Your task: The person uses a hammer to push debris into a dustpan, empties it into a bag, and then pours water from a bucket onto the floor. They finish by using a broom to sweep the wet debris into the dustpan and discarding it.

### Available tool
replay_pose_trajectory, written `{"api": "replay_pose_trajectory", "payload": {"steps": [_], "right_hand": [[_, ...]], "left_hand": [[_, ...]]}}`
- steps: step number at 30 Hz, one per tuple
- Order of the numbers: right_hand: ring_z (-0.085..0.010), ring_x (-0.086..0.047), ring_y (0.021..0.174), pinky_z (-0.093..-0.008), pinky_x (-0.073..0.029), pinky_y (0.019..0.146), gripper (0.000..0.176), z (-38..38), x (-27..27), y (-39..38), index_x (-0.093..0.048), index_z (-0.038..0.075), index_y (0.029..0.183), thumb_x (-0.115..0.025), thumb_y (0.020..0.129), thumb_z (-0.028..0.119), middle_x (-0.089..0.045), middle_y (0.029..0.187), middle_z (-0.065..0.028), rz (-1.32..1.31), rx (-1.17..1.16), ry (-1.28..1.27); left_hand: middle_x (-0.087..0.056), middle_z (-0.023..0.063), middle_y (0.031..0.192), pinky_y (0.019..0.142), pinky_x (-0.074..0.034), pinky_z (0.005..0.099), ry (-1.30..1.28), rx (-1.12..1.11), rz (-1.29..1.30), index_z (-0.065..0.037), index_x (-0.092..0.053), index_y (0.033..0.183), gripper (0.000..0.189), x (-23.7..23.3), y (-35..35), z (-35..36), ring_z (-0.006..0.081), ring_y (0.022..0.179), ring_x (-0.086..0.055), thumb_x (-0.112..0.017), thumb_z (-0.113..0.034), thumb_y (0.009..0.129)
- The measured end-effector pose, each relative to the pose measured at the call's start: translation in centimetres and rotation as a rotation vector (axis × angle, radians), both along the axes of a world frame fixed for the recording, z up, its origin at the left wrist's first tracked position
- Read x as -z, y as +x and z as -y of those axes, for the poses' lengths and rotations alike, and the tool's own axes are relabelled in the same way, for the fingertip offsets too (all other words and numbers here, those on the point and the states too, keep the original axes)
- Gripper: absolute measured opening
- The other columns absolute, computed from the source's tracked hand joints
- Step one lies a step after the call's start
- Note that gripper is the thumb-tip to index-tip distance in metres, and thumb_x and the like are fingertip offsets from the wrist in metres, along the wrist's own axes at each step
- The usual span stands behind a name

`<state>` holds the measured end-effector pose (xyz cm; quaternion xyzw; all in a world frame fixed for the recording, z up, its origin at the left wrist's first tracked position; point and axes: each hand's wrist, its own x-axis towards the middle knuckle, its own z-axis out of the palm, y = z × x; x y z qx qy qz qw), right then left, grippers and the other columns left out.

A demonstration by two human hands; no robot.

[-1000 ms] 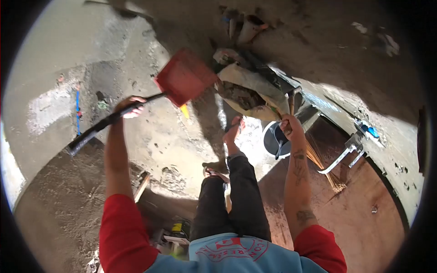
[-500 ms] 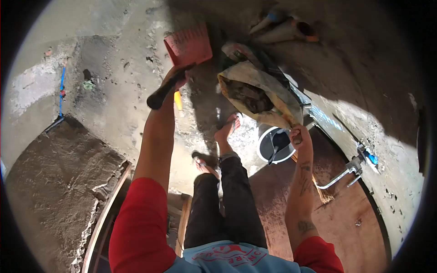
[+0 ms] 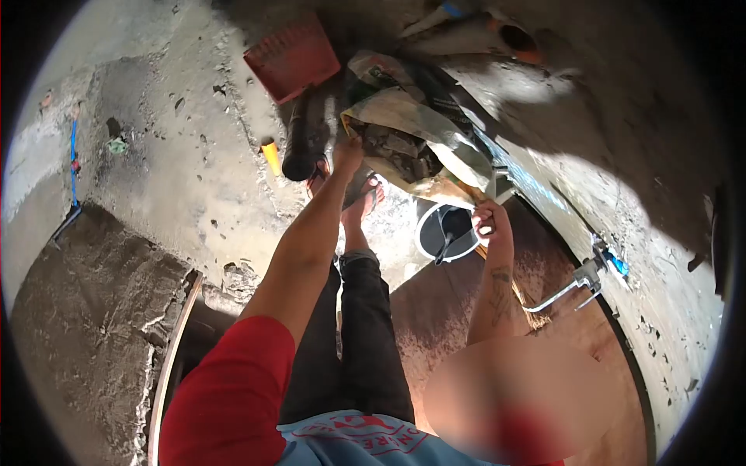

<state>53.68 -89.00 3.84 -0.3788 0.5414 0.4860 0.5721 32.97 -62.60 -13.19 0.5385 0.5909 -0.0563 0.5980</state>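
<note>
I find the left hand [image 3: 349, 154] and right hand [image 3: 497, 223] clamped on the rim of the sack [image 3: 412, 118], beside the bucket [image 3: 420, 239]; even tension should keep rubble [image 3: 398, 147] inside.

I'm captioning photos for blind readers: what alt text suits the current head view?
A person's left hand and right hand hold the rim of an open pale sack of grey rubble. Left of it is a red plastic dustpan with a black handle; nearer stands a round white-rimmed bucket.
</note>
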Motion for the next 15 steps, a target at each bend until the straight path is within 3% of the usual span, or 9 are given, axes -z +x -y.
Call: {"api": "replay_pose_trajectory", "payload": {"steps": [1, 2, 4, 8, 9, 12, 15], "right_hand": [[-0.0089, -0.040, 0.041, -0.0225, -0.039, 0.039, 0.020, 0.3, -0.2, 0.2, -0.038, 0.009, 0.062, -0.045, 0.078, -0.001, -0.038, 0.049, 0.0000, -0.041, -0.041, 0.025], [-0.0086, -0.040, 0.042, -0.0223, -0.038, 0.040, 0.019, 0.5, -0.5, 0.3, -0.038, 0.009, 0.063, -0.044, 0.078, -0.001, -0.037, 0.049, 0.0002, -0.083, -0.085, 0.052], [-0.0084, -0.040, 0.042, -0.0224, -0.038, 0.040, 0.019, 0.4, -1.2, -0.1, -0.039, 0.009, 0.062, -0.044, 0.078, 0.000, -0.037, 0.049, 0.0004, -0.022, -0.039, 0.053], [-0.0084, -0.040, 0.042, -0.0222, -0.039, 0.039, 0.018, -0.3, -3.3, -0.9, -0.039, 0.009, 0.061, -0.045, 0.077, 0.002, -0.038, 0.048, 0.0008, 0.016, 0.139, -0.002], [-0.0085, -0.041, 0.042, -0.0222, -0.040, 0.039, 0.020, -0.7, -4.4, -1.2, -0.039, 0.009, 0.060, -0.046, 0.078, 0.003, -0.038, 0.049, 0.0009, 0.057, 0.068, -0.019], [-0.0086, -0.041, 0.042, -0.0218, -0.040, 0.038, 0.022, -1.2, -7.2, -1.2, -0.039, 0.010, 0.059, -0.046, 0.078, 0.003, -0.038, 0.048, 0.0011, 0.114, 0.104, 0.036], [-0.0092, -0.042, 0.042, -0.0206, -0.040, 0.039, 0.025, -2.3, -7.2, 0.1, -0.039, 0.010, 0.056, -0.047, 0.077, 0.001, -0.039, 0.048, 0.0014, 0.161, 0.121, 0.033]], "left_hand": [[-0.060, 0.0162, 0.066, 0.053, -0.043, 0.0446, 0.371, 0.113, 0.012, -0.006, -0.059, 0.081, 0.025, -0.6, 0.1, 0.0, 0.0355, 0.062, -0.059, -0.049, -0.027, 0.088], [-0.060, 0.0162, 0.066, 0.053, -0.043, 0.0446, 0.372, 0.123, 0.013, -0.006, -0.059, 0.081, 0.025, -1.3, -0.1, 0.1, 0.0355, 0.062, -0.059, -0.049, -0.027, 0.088], [-0.059, 0.0222, 0.073, 0.060, -0.043, 0.0499, 0.469, 0.255, 0.095, -0.004, -0.059, 0.083, 0.024, -7.5, 0.7, -1.2, 0.0427, 0.072, -0.057, -0.051, -0.026, 0.088], [-0.061, 0.0163, 0.070, 0.061, -0.045, 0.0445, 0.466, 0.269, 0.268, -0.004, -0.060, 0.088, 0.024, -16.8, 2.9, -2.3, 0.0367, 0.069, -0.061, -0.050, -0.026, 0.089], [-0.062, 0.0159, 0.074, 0.065, -0.045, 0.0427, 0.569, 0.323, 0.337, -0.004, -0.060, 0.086, 0.019, -18.6, 3.2, -1.6, 0.0359, 0.073, -0.060, -0.051, -0.021, 0.087], [-0.061, 0.0153, 0.076, 0.066, -0.044, 0.0429, 0.583, 0.370, 0.210, -0.004, -0.060, 0.084, 0.016, -24.4, 2.2, -0.7, 0.0358, 0.073, -0.059, -0.052, -0.018, 0.086], [-0.058, 0.0175, 0.070, 0.059, -0.040, 0.0438, 0.620, 0.302, 0.223, -0.001, -0.056, 0.078, 0.019, -25.4, -0.4, -1.3, 0.0366, 0.066, -0.057, -0.051, -0.018, 0.087]]}}
